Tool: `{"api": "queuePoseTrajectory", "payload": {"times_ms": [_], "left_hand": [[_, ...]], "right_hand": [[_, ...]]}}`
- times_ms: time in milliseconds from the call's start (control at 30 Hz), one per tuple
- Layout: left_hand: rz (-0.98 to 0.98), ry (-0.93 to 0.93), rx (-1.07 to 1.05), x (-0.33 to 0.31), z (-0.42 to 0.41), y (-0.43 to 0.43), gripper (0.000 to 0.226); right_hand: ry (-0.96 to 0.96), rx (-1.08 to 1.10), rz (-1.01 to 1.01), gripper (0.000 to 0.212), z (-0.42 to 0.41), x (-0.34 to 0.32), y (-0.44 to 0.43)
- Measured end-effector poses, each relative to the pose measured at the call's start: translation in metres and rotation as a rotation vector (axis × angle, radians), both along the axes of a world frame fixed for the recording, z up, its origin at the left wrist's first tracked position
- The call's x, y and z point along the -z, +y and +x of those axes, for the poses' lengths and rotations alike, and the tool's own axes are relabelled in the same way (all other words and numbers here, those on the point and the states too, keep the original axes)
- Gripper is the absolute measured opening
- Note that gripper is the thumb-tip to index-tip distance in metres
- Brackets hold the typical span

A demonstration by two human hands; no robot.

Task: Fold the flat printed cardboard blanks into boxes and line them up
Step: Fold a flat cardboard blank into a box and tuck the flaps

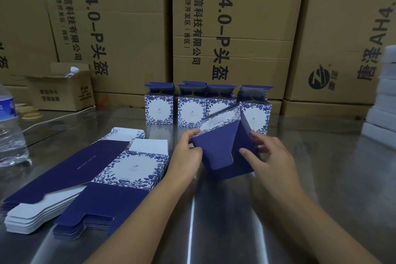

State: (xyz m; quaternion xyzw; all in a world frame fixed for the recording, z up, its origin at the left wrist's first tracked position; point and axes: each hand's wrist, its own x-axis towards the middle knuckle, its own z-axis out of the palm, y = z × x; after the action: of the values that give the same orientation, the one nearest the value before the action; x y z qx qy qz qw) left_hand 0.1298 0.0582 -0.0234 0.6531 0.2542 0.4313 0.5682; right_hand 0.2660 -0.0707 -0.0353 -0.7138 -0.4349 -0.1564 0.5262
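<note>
Cartons (128, 28) wall a steel table (321, 178). At centre, left hand (188, 153) and right hand (273, 154) grip a box (222, 148) tipped base-up, likely to tuck its flaps. Finished row (159, 109) just behind, blanks (96, 178) lower left, handy.

Dim, cool light, detail slightly soft. Pale glare streaks run down the shiny grey metal table (190, 210) on the near side of the right grip (272, 154). Far right of it the white block stack (383, 96) blurs and tall brown printed cartons (342, 28) lean, lens-bent.
</note>
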Motion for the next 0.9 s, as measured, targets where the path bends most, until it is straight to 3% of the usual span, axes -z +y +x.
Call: {"api": "queuePoseTrajectory", "payload": {"times_ms": [133,333,633,900], "left_hand": [[0.134,0.016,0.057,0.002,-0.003,0.000,0.060],[0.275,0.074,0.072,0.002,-0.006,0.002,0.064],[0.518,0.244,0.006,0.014,-0.007,0.011,0.081],[0.650,0.219,-0.168,0.025,-0.001,0.015,0.081]], "right_hand": [[0.040,-0.021,-0.148,0.068,-0.003,0.003,0.001],[0.055,-0.074,-0.176,0.090,-0.003,0.004,0.000],[-0.023,-0.118,-0.196,0.071,-0.003,0.006,0.000],[-0.072,-0.208,-0.116,0.059,-0.014,0.004,0.000]]}}
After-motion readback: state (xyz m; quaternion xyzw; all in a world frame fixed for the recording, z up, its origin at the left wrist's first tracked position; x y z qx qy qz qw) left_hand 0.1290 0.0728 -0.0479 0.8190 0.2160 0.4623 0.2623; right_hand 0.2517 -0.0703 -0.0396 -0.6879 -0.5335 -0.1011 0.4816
